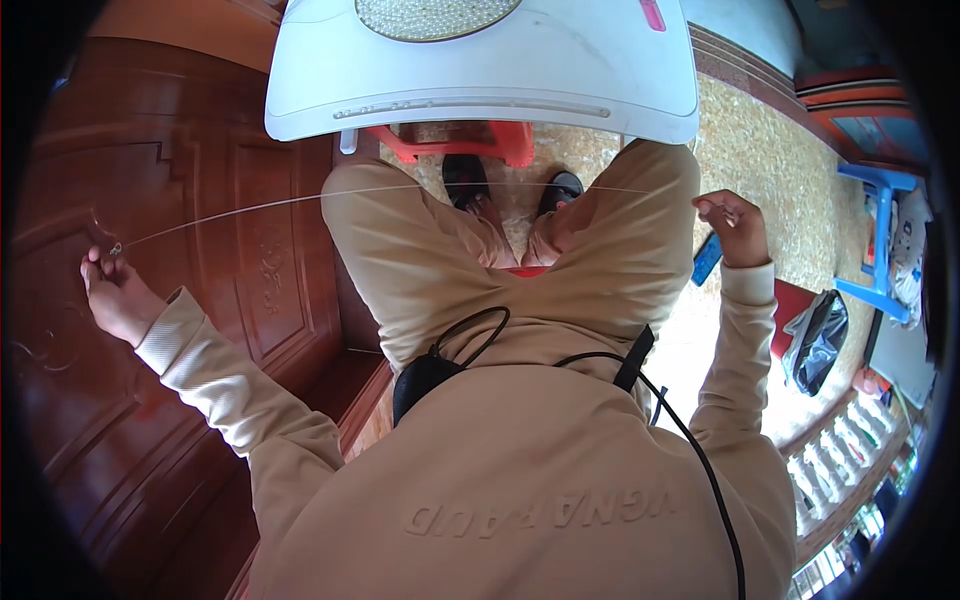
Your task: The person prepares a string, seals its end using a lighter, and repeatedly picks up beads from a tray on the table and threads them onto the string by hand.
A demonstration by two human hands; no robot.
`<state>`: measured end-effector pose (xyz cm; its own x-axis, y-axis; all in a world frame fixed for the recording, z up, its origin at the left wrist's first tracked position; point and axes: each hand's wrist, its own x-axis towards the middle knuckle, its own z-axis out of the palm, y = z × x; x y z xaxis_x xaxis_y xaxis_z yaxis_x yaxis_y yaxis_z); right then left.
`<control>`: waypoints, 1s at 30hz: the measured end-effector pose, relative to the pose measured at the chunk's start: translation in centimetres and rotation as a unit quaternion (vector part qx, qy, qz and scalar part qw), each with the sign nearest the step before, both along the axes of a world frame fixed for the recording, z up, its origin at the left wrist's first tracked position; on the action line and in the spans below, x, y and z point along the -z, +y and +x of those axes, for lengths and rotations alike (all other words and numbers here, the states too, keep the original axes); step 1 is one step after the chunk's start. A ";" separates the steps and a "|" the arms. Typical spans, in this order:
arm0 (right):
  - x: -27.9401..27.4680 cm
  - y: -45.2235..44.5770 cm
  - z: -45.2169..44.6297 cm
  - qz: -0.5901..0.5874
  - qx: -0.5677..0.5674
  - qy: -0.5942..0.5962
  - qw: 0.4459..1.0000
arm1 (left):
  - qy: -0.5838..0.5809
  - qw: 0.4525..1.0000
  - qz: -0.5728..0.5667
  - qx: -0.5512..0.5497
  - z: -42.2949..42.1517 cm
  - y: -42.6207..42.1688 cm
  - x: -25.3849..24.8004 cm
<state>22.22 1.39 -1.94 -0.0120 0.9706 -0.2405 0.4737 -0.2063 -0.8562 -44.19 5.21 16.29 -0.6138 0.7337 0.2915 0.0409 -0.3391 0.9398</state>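
A thin pale thread (300,198) is stretched across above my knees, from my left side to my right. At its left end my left hand (120,295) has its fingertips pinched together, and a tiny shiny metallic piece (116,248) shows there; its exact kind is too small to tell. My right hand (738,228) is raised beside my right knee with thumb and forefinger closed at the thread's other end. Near that fingertip the thread grows too faint to follow fully.
Before my knees stands a white table (480,85) with a round patch of small pale beads (436,16) and a pink item (652,14). Beneath is a red stool (515,145). A wooden door (290,270) borders my left; a phone (707,258), black bag (818,340) and blue stool (882,240) lie right.
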 end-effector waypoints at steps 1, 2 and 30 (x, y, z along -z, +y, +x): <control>0.8 -0.3 1.2 -0.003 0.018 0.009 1.000 | 0.004 1.000 -0.002 -0.004 -0.7 -0.3 0.0; 1.6 -0.6 2.3 -0.006 0.035 0.020 0.999 | 0.008 1.000 -0.005 -0.008 -0.6 -0.5 0.0; -12.4 -0.7 -6.0 0.182 0.082 0.042 0.979 | 0.110 0.958 -0.063 0.259 19.8 -1.7 2.5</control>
